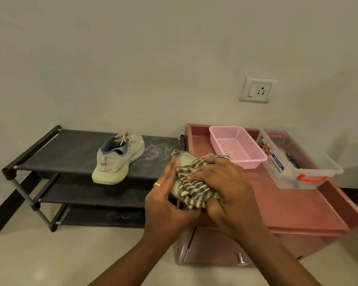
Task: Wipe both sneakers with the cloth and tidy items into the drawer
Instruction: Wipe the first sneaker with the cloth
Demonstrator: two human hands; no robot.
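Head view, looking down on two bare hands above the join between a black shoe rack and a red-brown cabinet. Nearest the rack, the left hand wrapped round the held sneaker, fingers laid nearly straight up its side, thumb tucked underneath, a gold ring on one finger. Beside it, the right hand bent over the striped cloth, gripping its bunched folds and pressing them onto that shoe, most of the shoe hidden beneath. Further left, the second sneaker upright on the rack's top shelf, well apart from the hands, pale dusty smears just beside it. On the cabinet top, a pink basket next to a clear storage box with red handles. Lower down, the drawer with a metal knob; open or closed, cannot tell. White wall socket above the cabinet.
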